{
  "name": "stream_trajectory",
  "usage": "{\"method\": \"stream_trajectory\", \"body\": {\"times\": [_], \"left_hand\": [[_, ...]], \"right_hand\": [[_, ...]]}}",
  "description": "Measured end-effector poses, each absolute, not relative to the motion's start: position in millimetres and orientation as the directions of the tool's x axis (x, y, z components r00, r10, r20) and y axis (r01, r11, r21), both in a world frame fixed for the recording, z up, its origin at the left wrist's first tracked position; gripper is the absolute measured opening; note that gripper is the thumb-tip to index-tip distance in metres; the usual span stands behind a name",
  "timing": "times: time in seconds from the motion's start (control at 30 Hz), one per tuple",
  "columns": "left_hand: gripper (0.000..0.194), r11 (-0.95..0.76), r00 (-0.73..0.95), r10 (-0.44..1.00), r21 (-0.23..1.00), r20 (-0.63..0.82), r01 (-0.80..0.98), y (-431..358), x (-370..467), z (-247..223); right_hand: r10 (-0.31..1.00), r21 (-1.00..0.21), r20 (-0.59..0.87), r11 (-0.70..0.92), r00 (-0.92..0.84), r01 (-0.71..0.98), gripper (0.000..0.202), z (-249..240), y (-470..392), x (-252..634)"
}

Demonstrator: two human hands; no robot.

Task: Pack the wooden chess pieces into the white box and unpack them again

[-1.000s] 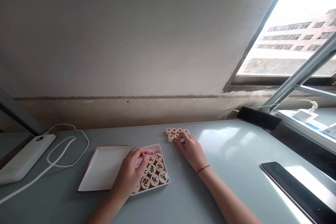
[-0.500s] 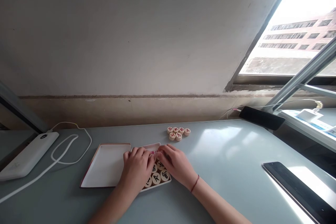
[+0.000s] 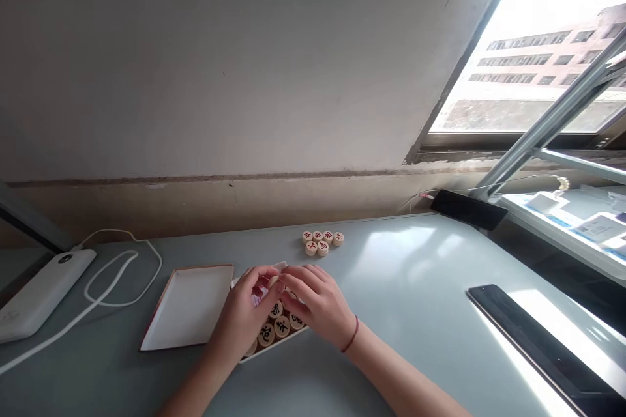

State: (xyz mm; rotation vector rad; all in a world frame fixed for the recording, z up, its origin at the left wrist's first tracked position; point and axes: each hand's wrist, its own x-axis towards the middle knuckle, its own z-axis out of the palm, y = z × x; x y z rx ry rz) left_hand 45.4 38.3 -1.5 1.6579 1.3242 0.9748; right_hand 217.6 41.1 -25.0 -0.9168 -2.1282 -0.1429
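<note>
Over the box [image 3: 274, 345], your left hand [image 3: 239, 311] pinches a pale piece [image 3: 272, 281], fingers nearly closed; your right hand [image 3: 317, 303] curls beside it, whether gripping I can't tell. Crowded fingertips could fumble the piece onto the lettered discs [image 3: 282, 326] inside the box.

Desk [image 3: 391, 332]: pale blue-grey, sunlight splashed across the right!
Box [image 3: 274, 346]: white, front and centre.
Lid [image 3: 190, 307]: inside up, left of the box.
Loose pieces [image 3: 323, 247]: six, red characters, four behind two!
Power bank [image 3: 43, 296]: white, far left, cable [image 3: 111, 288] looping beside it.
Dark device [image 3: 540, 352]: flat, right side.
Black phone [image 3: 468, 210]: back right, near the wall.
</note>
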Motion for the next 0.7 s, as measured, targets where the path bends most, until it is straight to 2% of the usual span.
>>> {"method": "stream_trajectory", "body": {"times": [0.1, 0.2, 0.37, 0.7], "left_hand": [[0.035, -0.039, 0.169, 0.986, 0.982, 0.007, 0.184, 36.5, 46.2, -0.9], [0.037, 0.021, 0.164, 0.986, 0.997, -0.034, 0.080, 35.8, 47.5, -0.6], [0.036, 0.027, 0.182, 0.983, 0.999, -0.033, 0.037, 34.6, 50.3, -0.5], [0.033, 0.013, 0.196, 0.980, 1.000, -0.015, 0.013, 30.0, 52.4, -5.8]], "right_hand": [[0.549, -0.192, 0.734, 0.732, -0.400, 0.653, 0.016, -25.9, 40.3, 218.1], [0.531, -0.211, 0.758, 0.749, -0.379, 0.628, 0.019, -26.1, 39.9, 217.7], [0.494, -0.241, 0.793, 0.791, -0.356, 0.562, 0.021, -22.4, 38.3, 214.5], [0.531, -0.271, 0.780, 0.764, -0.332, 0.585, 0.030, -20.5, 34.4, 209.1]]}}
